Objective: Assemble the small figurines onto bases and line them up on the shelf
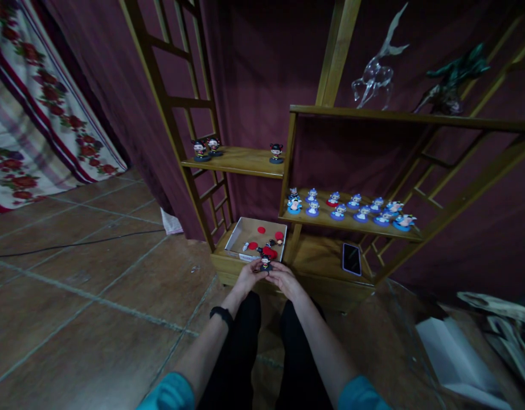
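Between my two hands, just in front of the shallow cardboard box point(233, 244), is a small black-haired figurine point(266, 262) on a dark base. My left hand point(249, 275) grips it from the left, and my right hand point(284, 277) closes on it from the right. Inside the box lie several red discs point(261, 230) and some loose figurine pieces point(279, 242). Three similar black-haired figurines stand on the left shelf: two together at its left end, one of them this figurine point(199, 151), and another figurine point(276, 154) at its right end.
On the right shelf stand several blue-and-white figurines point(312, 208). A phone point(351, 259) lies on the bottom board. Up on the top shelf are a clear glass deer point(376, 77) and a green sculpture point(454, 80). A white box point(454, 353) sits on the floor at right; a cable point(95, 243) crosses at left.
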Motion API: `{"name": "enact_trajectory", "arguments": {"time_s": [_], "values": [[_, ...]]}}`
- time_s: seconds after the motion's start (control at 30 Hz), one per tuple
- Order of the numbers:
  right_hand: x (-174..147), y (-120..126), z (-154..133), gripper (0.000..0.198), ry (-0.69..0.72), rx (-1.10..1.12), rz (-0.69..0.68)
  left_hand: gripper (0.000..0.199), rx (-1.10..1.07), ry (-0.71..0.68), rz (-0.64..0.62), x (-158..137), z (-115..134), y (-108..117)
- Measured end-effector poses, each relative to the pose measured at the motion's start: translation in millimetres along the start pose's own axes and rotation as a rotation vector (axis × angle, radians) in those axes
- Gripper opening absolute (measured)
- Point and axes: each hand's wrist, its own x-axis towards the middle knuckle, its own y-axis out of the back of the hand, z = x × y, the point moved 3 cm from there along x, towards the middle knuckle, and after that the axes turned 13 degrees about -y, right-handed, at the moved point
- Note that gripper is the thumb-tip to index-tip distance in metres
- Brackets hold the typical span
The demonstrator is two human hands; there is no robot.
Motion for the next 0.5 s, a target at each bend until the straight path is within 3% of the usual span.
{"name": "enact_trajectory", "arguments": {"time_s": [0.23,0.4,0.5], "values": [[1.9,1.6,2.6,0.042,-0.016,0.009,-0.027,0.050,0.075,-0.044,-0.018,1.3,-1.7,-1.3],[-0.2,-0.8,1.9,0.040,-0.008,0.029,-0.028,0.053,0.154,-0.112,0.107,1.1,-4.4,3.0],[-2.4,-3.5,0.6,0.040,0.010,0.030,-0.027,0.050,0.167,-0.151,0.112,-0.1,-1.9,2.6]]}}
